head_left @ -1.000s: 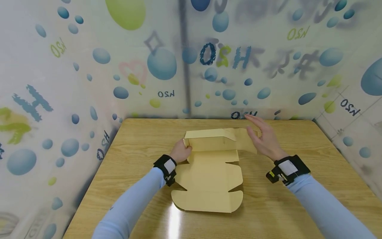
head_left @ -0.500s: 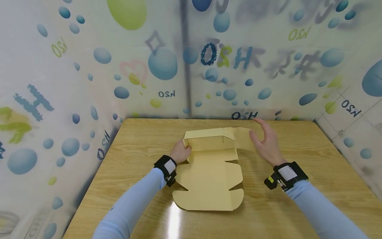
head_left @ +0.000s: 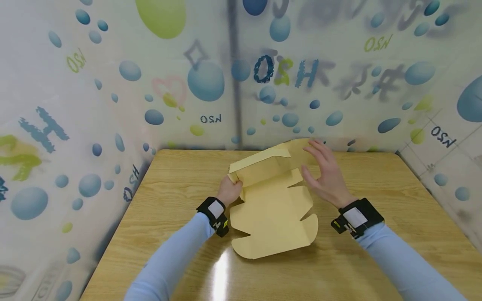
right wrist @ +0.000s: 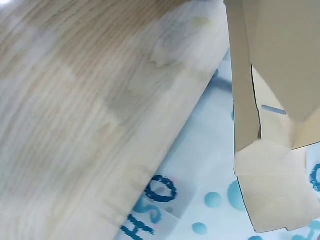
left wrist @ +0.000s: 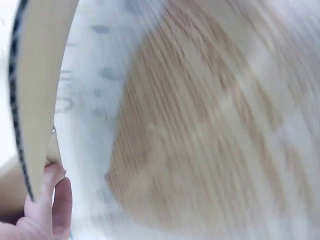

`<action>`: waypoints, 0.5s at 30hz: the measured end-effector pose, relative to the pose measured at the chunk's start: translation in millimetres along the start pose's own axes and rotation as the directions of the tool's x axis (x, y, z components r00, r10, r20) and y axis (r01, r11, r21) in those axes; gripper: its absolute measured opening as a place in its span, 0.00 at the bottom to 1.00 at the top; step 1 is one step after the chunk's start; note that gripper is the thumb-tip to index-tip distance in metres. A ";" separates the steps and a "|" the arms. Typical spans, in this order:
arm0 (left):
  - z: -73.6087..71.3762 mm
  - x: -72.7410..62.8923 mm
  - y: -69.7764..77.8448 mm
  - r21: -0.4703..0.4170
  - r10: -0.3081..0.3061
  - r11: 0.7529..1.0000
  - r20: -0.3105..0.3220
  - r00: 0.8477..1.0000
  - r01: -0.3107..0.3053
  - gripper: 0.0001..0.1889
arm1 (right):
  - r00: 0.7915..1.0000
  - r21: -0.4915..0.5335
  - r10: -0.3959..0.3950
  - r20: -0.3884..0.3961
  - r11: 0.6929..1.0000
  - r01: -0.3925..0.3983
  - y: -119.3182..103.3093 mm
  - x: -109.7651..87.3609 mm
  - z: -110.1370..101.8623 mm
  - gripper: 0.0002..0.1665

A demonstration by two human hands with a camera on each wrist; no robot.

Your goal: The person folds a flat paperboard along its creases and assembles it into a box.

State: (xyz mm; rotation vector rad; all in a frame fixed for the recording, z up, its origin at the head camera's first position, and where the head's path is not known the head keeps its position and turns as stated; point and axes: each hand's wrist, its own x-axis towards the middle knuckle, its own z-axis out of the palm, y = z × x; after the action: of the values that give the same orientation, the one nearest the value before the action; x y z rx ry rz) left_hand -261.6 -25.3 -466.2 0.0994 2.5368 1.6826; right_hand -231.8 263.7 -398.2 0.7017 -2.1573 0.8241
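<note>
In the left wrist view alone, cardboard shows corrugated edging.

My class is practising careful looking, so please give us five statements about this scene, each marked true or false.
1. The person's left hand grips the tan, partly folded cardboard box blank. True.
2. The right hand wears a black glove. False: it is bare, with a black strap around the wrist.
3. The brown wood-grain table stands before a white wall covering printed with blue ovals. True.
4. The person wears red. False: the person has light-blue fabric sleeves.
5. The cardboard box blank's far side is folded up. True.
</note>
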 end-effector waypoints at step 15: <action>21.2 -5.3 -1.6 -0.078 0.012 0.997 -0.090 0.996 -0.019 0.20 | 0.965 -0.093 -0.004 0.262 0.995 0.029 -18.1 34.7 6.7 0.29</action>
State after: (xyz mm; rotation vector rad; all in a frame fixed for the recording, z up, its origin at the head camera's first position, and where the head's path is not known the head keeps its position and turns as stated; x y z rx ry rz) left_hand -253.9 -7.2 -475.7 0.0388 2.5342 1.8303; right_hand -243.1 239.3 -369.1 0.8158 -2.4047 0.6421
